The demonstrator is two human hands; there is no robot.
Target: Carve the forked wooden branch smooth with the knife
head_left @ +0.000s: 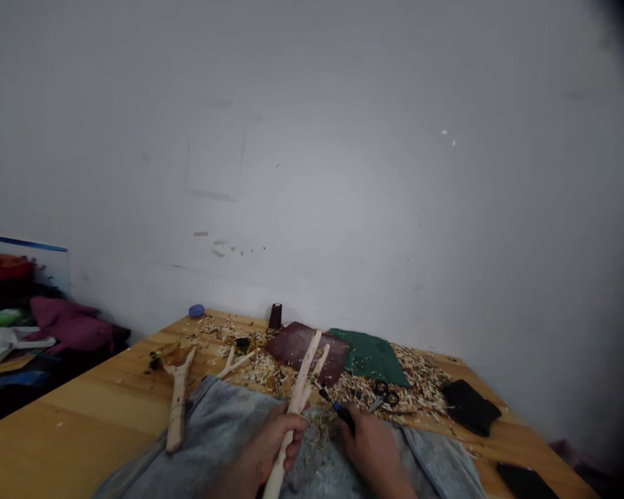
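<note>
At the far left, a heap of maroon and red clothing point(70, 326) lies beside the tabletop point(78, 416), a pale wooden surface. On it rests a peeled forked stick point(177, 405), its fork toward the wall, lying well apart from the hands, apparently set aside within reach. Beyond it lie a small Y-shaped twig point(236, 364) and a wide scatter of wood shavings point(270, 367). A grey cloth point(215, 436) covers the person's lap, probably to catch falling chips.

The left hand point(278, 443) is closed around a long peeled forked branch point(296, 395), which slants up and away with its fork over a maroon leather pad point(291, 346). That grip seems meant to steady the branch for the other hand. The right hand point(369, 454) is closed narrowly on a small black-handled tool point(340, 414), held near the branch. Its tip is too small to make out, and I cannot tell whether it touches the wood.

Further right lie a green cutting mat point(369, 357), black-handled scissors point(385, 395) and a black pouch point(471, 407), with a phone point(523, 482) near the tabletop's right corner, all clear of the hands.
</note>
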